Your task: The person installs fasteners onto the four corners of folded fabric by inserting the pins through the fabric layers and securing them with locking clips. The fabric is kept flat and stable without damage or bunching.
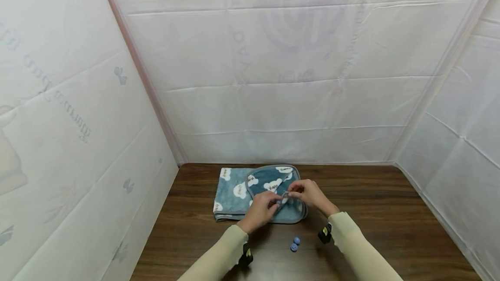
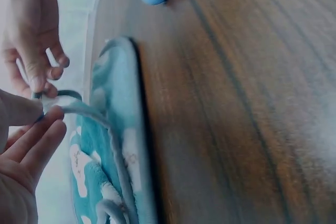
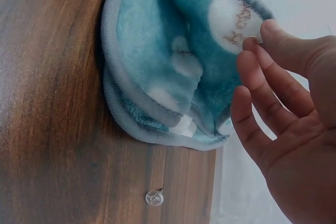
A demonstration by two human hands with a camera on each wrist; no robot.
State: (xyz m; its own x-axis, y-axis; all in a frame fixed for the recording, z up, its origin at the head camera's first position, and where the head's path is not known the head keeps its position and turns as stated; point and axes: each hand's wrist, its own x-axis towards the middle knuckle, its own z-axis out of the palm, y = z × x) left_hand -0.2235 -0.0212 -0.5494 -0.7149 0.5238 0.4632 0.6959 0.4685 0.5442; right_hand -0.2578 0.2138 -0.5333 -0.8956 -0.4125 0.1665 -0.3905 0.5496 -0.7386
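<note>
A folded teal blanket (image 1: 234, 203) with white cloud-like patches and grey edging lies on the table, its right part folded over. My left hand (image 1: 259, 209) pinches a small blue round cap (image 1: 278, 201) between thumb and fingers, close to the blanket's lifted edge. Just right of it, my right hand (image 1: 312, 194) pinches the grey-edged blanket (image 3: 231, 24) between thumb and index finger. A tiny shiny bit shows at those right fingertips; what it is I cannot tell. The left fingers mostly cover the cap.
Two blue round caps (image 1: 295, 243) lie together on the dark wooden table (image 1: 363, 211), nearer to me than the blanket. A clear disc-headed pin (image 3: 154, 198) rests on the wood in the right wrist view. White printed sheets (image 1: 273, 112) stand around the table's back and sides.
</note>
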